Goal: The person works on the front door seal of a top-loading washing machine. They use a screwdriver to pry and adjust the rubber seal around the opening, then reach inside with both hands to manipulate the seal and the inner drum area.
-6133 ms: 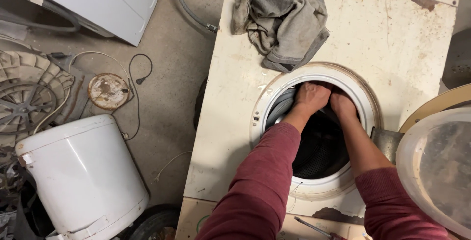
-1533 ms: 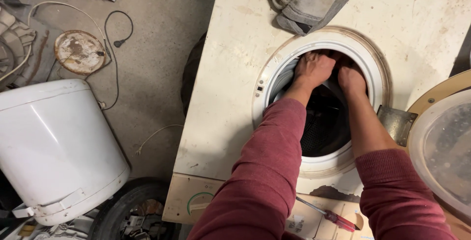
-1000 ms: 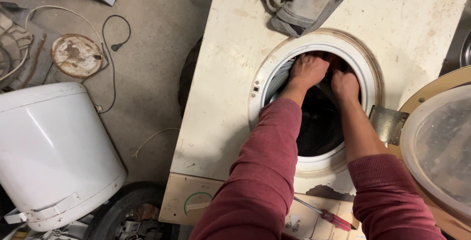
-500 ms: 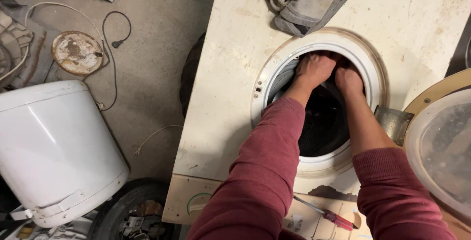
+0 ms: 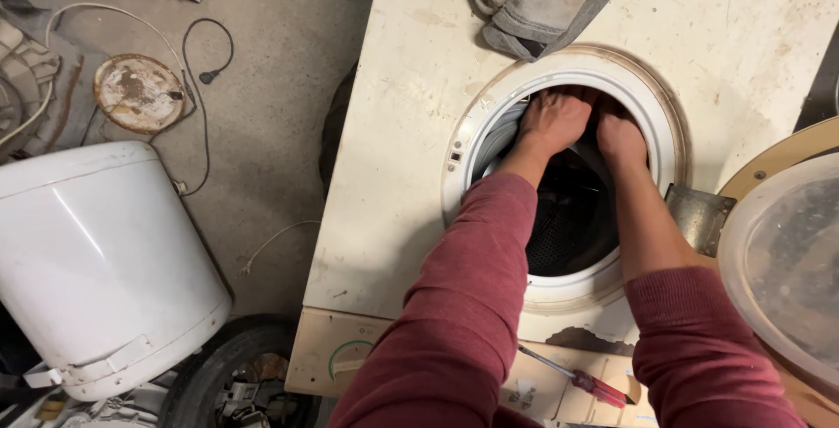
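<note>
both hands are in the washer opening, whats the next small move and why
Probably work the grey door seal further along the rim: the left hand and right hand both press at the top of the round opening, where the seal looks bunched.

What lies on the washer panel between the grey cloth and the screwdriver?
In the head view, the round drum opening, with the left hand and right hand reaching inside.

L hand (image 5: 554, 119) & R hand (image 5: 619, 135) shifted slightly along the drum opening's (image 5: 559, 288) top rim.

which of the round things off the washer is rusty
The flat disc on the floor, next to the black cable. The white drum and the tyre show no rust.
</note>
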